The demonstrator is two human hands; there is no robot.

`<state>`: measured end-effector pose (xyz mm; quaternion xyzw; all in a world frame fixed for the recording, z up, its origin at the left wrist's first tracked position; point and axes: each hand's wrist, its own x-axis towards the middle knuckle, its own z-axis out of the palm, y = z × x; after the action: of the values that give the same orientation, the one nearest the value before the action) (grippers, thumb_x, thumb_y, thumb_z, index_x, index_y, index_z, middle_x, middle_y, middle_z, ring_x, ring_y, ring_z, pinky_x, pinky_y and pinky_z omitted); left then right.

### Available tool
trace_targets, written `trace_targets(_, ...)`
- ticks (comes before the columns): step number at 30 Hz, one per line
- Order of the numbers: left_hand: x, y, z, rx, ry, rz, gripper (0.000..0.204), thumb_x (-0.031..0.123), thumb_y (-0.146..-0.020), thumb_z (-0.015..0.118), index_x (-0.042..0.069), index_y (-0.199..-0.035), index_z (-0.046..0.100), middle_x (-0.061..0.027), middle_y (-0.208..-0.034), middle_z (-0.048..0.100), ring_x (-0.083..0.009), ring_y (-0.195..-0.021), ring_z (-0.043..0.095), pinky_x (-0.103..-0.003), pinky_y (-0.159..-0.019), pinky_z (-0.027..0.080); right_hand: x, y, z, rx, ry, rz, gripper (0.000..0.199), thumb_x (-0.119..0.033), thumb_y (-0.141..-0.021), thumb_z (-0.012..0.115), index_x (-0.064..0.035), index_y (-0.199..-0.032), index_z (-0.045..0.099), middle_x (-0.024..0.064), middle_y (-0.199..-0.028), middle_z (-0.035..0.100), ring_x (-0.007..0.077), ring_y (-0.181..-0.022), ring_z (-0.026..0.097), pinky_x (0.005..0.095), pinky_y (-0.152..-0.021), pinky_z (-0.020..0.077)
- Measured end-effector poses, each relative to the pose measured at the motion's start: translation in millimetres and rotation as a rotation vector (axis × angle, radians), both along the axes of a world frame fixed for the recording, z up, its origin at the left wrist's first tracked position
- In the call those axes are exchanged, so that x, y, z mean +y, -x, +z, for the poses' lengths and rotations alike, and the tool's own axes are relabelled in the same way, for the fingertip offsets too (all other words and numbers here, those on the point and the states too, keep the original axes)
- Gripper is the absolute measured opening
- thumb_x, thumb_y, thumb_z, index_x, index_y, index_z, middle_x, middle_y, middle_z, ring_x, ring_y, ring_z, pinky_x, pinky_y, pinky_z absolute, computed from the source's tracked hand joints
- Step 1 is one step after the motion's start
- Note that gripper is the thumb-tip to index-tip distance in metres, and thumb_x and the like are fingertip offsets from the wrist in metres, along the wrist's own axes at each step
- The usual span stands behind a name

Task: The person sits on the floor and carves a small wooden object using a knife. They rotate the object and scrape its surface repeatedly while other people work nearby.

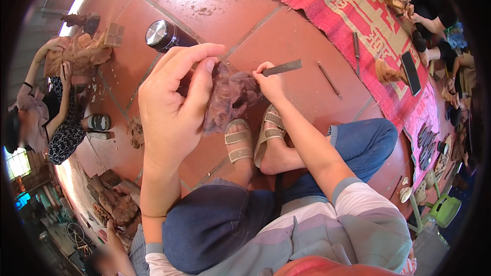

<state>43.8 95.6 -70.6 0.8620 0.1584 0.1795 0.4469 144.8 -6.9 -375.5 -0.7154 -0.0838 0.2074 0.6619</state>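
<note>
A reddish-brown wood carving, rough with folds and hollows, is held up over my sandals. My left hand is closed round its left side, thumb and forefinger bent near the top; the palm side is partly hidden. At the carving's right edge, my right hand pinches a flat, dark strip-like tool. Its squared end points right, away from the carving. The tool's other end is hidden by the fingers and the wood, so I cannot tell whether it touches the carving.
A dark flask with a steel lid stands beyond my left hand. To the right lie a thin rod-like tool, a red patterned mat, a chisel and a phone. Other people handle carvings at left and far right. A green stool stands lower right.
</note>
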Motion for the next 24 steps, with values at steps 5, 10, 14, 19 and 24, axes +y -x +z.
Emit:
trace_targets(5, 1.1, 0.4, -3.6, -0.009, 0.011, 0.004, 0.017, 0.003, -0.088, 0.051, -0.001, -0.099, 0.063, -0.0034, -0.085, 0.058, -0.0077, -0.08, 0.054, -0.019, -0.072, 0.04, 11.1, 14.7, 30.6, -0.183, 0.172, 0.061, 0.01, -0.002, -0.075, 0.063, -0.0037, -0.072, 0.054, 0.001, -0.065, 0.056, 0.0082, -0.065, 0.053, 0.023, -0.058, 0.0419)
trace_targets(10, -1.1, 0.9, 3.6, 0.001, 0.012, 0.008, 0.017, 0.002, -0.088, 0.051, -0.002, -0.099, 0.063, -0.0035, -0.086, 0.057, -0.0077, -0.081, 0.053, -0.019, -0.072, 0.04, 0.5, -4.4, 4.4, 0.114, -0.149, 0.111, 0.01, -0.008, -0.074, 0.064, -0.0051, -0.073, 0.054, 0.0034, -0.065, 0.057, 0.0123, -0.063, 0.054, 0.027, -0.058, 0.042)
trace_targets(14, -0.7, -2.1, -4.8, -0.094, -0.015, 0.037, 0.015, -0.001, -0.082, 0.055, 0.0, -0.094, 0.064, -0.0054, -0.077, 0.059, -0.0085, -0.065, 0.053, -0.021, -0.061, 0.042, 13.0, 12.7, 36.0, -0.079, 0.136, 0.141, 0.019, 0.0, -0.073, 0.065, -0.0084, -0.069, 0.048, -0.0031, -0.063, 0.048, 0.0068, -0.061, 0.046, 0.0222, -0.056, 0.0397)
trace_targets(19, 0.7, -3.1, -6.5, -0.126, 0.015, 0.027, 0.014, -0.001, -0.082, 0.055, 0.0, -0.094, 0.064, -0.0051, -0.077, 0.059, -0.0079, -0.065, 0.053, -0.02, -0.06, 0.041, 5.4, -3.8, 9.4, 0.103, -0.149, 0.115, 0.015, -0.004, -0.073, 0.066, -0.0069, -0.07, 0.052, -0.0021, -0.065, 0.052, 0.0072, -0.062, 0.048, 0.0225, -0.057, 0.0396)
trace_targets(24, 1.3, 0.1, -8.8, -0.12, 0.014, 0.028, 0.014, -0.001, -0.082, 0.055, 0.0, -0.093, 0.064, -0.0044, -0.076, 0.059, -0.0073, -0.064, 0.052, -0.02, -0.059, 0.041, 4.6, 1.8, 8.8, 0.133, -0.201, 0.121, 0.019, -0.004, -0.074, 0.067, -0.0074, -0.069, 0.05, -0.0043, -0.066, 0.05, 0.0057, -0.063, 0.047, 0.0205, -0.057, 0.038)
